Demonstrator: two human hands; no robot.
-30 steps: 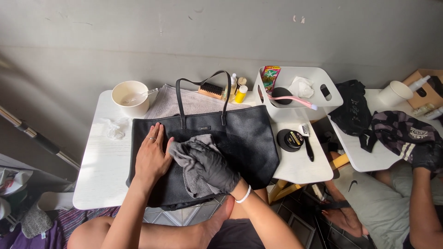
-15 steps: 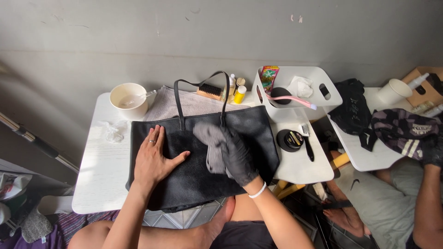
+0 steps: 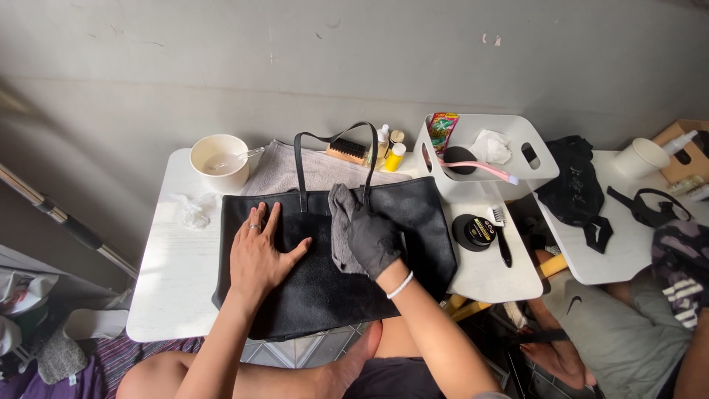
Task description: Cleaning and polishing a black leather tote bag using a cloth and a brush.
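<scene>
A black leather tote bag (image 3: 413, 222) lies flat on a small white table (image 3: 166, 295), its handles pointing toward the wall. My left hand (image 3: 258, 251), bare with a ring, presses flat on the bag's left half, fingers spread. My right hand (image 3: 375, 240) wears a black glove and holds a grey cloth (image 3: 341, 222) against the bag's upper middle, close to the handle.
A white bowl with a spoon (image 3: 219, 161), a wooden brush (image 3: 347, 151) and small bottles (image 3: 391, 148) stand behind the bag. A white caddy (image 3: 532, 174), a polish tin (image 3: 473, 233) and a small brush (image 3: 501, 236) are at right. Another person sits at far right by a second table (image 3: 620, 251).
My gloved right hand has slid the grey cloth from the bag's lower middle up toward its top edge. My left hand has stayed pressed on the bag.
</scene>
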